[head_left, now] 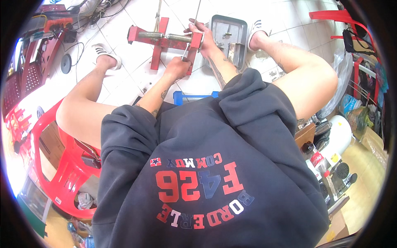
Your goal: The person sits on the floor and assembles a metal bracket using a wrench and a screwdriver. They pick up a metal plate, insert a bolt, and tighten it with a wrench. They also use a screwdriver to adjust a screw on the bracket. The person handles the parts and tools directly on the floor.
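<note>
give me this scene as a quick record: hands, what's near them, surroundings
red metal frame: coiled or threaded bars across it
left hand: closed, slim metal rod showing above it
right hand: at the frame's right end, grip unclear
grey tray: beside right hand, parts inside
floor: white tiles
red chair: person's left

On the dark grey fabric sweatshirt [186,134], we read red, navy and white block letters and numerals [210,184] and a small rectangular star emblem [155,161]; white lettering marks a plastic bottle's [324,168] red label [317,158].
</note>
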Demonstrator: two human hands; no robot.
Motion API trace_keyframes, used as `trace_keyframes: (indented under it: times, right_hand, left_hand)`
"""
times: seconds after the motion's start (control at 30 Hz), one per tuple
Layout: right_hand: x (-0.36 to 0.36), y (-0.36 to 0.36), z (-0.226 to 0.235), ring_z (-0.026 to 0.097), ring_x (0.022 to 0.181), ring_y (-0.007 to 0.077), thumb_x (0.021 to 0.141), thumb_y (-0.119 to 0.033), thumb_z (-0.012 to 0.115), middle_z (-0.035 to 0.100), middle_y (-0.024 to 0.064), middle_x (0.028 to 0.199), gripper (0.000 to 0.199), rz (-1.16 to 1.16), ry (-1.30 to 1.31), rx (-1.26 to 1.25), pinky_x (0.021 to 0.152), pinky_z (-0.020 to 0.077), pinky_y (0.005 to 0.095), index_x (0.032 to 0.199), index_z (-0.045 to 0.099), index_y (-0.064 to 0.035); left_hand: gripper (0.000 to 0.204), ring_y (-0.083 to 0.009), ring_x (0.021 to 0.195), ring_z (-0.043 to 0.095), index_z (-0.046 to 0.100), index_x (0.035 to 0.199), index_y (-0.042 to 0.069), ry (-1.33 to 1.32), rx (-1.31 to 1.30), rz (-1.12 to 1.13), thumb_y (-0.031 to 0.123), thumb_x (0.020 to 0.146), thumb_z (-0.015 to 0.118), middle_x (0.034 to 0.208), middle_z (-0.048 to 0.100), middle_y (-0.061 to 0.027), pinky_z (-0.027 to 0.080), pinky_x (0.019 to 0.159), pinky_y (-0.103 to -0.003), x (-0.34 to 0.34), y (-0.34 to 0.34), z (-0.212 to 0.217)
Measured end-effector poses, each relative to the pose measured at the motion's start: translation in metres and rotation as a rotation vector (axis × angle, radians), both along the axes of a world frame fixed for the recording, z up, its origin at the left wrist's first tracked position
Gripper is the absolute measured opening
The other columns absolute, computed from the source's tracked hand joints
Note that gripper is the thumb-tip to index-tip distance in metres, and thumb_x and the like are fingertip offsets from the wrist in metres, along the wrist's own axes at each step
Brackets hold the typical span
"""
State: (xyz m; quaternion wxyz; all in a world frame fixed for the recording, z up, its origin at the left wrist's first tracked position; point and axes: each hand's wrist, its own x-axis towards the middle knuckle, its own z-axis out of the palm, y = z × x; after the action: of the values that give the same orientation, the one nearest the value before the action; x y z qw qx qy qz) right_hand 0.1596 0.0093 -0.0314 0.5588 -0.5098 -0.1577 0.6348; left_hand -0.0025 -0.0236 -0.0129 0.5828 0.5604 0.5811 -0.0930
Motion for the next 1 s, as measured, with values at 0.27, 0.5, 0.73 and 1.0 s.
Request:
trace_keyframes:
  times: [0.27, 0.5, 0.73, 1.0]
  right_hand:
    - [0.001, -0.004, -0.005, 0.064, 0.085, 0.012, 0.097, -0.023, 0.066, 0.073, 0.0066, 0.096, 0.042, -0.017, 0.043, -0.008, 0.071, 0.052, 0.0293, 0.136, 0.06, -0.0104]
    - [0.002, -0.001, -0.003, 0.067, 0.08, 0.0193, 0.098, -0.023, 0.065, 0.069, 0.0103, 0.095, 0.042, 0.025, 0.0, -0.03, 0.069, 0.0565, 0.034, 0.137, 0.057, -0.0093]
    - [0.003, -0.001, -0.008, 0.067, 0.081, 0.0186, 0.098, -0.02, 0.064, 0.068, 0.0109, 0.096, 0.043, 0.022, -0.033, -0.007, 0.071, 0.0561, 0.0324, 0.138, 0.056, -0.007]
    - [0.004, -0.002, 0.01, 0.065, 0.08, 0.0159, 0.096, -0.018, 0.067, 0.07, 0.0089, 0.092, 0.036, -0.033, -0.002, -0.025, 0.072, 0.0519, 0.0307, 0.129, 0.064, -0.0064]
  left_hand:
    - [0.037, -0.0419, 0.085, 0.068, 0.074, 0.087, 0.0, 0.27, 0.456, -0.134, 0.033, 0.085, 0.058, 0.09, 0.071, -0.024, 0.053, 0.08, -0.049, 0.005, -0.013, -0.024]
    - [0.035, -0.0402, 0.081, 0.07, 0.072, 0.081, 0.003, 0.313, 0.651, -0.106, 0.035, 0.085, 0.058, 0.084, 0.071, -0.0232, 0.055, 0.076, -0.05, 0.015, -0.007, -0.042]
    - [0.04, -0.0406, 0.076, 0.069, 0.069, 0.078, 0.002, 0.214, 0.847, -0.103, 0.039, 0.088, 0.058, 0.08, 0.069, -0.0222, 0.053, 0.069, -0.053, 0.021, 0.004, -0.07]
    - [0.03, -0.045, 0.09, 0.065, 0.063, 0.107, 0.005, -0.176, 0.661, -0.135, 0.031, 0.095, 0.054, 0.097, 0.066, -0.0261, 0.051, 0.075, -0.054, 0.006, 0.006, -0.092]
